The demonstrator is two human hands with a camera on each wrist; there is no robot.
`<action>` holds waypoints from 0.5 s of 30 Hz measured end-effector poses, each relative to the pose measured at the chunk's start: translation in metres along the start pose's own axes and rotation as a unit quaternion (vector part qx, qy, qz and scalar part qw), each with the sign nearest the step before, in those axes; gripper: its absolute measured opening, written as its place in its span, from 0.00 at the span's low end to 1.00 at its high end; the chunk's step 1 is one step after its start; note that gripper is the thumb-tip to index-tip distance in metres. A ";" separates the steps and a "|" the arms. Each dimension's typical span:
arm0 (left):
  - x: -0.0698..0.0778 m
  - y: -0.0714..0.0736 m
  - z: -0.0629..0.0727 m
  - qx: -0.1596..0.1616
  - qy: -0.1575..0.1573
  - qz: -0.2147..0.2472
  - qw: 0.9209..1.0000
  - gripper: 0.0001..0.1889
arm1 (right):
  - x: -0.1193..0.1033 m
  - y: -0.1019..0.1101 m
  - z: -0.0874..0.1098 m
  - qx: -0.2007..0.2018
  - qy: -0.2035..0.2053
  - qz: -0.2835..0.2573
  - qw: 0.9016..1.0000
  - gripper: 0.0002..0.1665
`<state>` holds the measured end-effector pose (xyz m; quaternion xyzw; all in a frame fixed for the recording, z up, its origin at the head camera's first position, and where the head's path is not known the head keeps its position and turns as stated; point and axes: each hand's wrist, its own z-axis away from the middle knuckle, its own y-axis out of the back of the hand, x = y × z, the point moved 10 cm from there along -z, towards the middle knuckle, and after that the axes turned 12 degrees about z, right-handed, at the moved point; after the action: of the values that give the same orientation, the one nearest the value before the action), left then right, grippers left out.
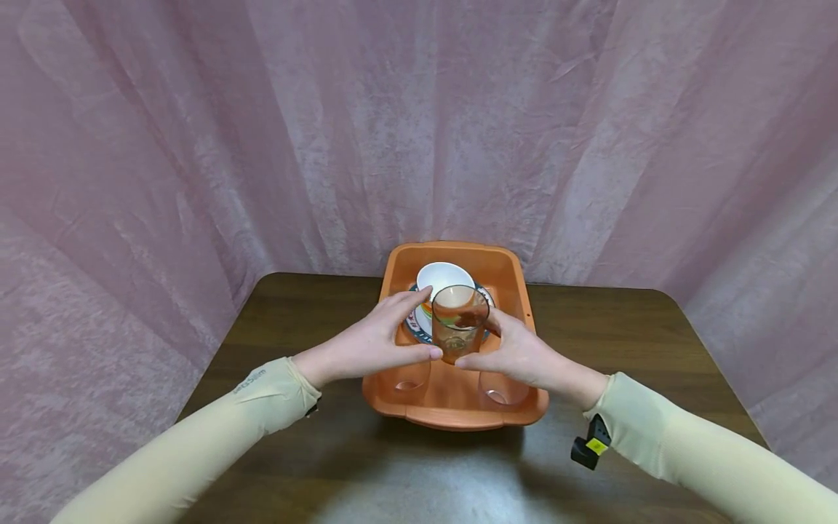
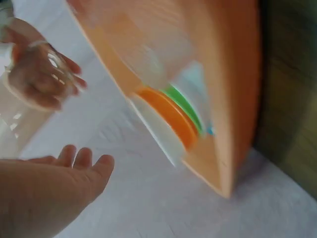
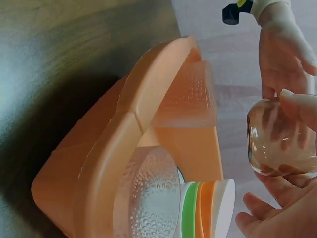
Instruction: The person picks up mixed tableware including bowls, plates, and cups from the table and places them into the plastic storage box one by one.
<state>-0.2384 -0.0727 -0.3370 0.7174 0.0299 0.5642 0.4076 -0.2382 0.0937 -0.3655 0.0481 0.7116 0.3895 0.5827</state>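
Observation:
An amber drinking glass (image 1: 456, 340) is held upright over an orange basin (image 1: 458, 418). My right hand (image 1: 527, 354) grips it from the right, thumb on the near side and fingers behind. On the other side my left hand (image 1: 374, 337) spreads its thumb and fingers, the tips close by the glass. In the left wrist view that hand (image 2: 64, 191) shows straight fingers with nothing held. Below the glass, inside the basin, a stack of bowls topped by a white bowl (image 1: 441, 272) sits on a patterned plate (image 1: 414, 329), partly hidden by the hands.
Two clear tumblers stand in the basin's near end, a left tumbler (image 1: 410, 375) and a right tumbler (image 1: 503, 389). Green and orange bowls (image 3: 204, 210) show in the stack. The basin rests on a dark wooden table (image 1: 609, 327), with a pink curtain (image 1: 419, 131) behind.

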 end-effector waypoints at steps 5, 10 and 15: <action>0.012 -0.006 -0.009 0.020 0.002 0.041 0.999 0.50 | -0.004 -0.004 -0.002 0.001 0.003 0.005 1.000 0.43; 0.019 -0.007 -0.014 0.026 -0.022 0.050 0.998 0.42 | -0.007 -0.008 -0.002 -0.006 -0.001 0.002 1.000 0.46; 0.016 -0.008 -0.015 0.019 -0.017 0.087 0.996 0.38 | -0.008 -0.010 -0.002 -0.011 -0.004 0.002 1.000 0.45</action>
<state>-0.2416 -0.0510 -0.3287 0.7343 -0.0295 0.5846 0.3437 -0.2340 0.0818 -0.3656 0.0446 0.7048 0.3984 0.5853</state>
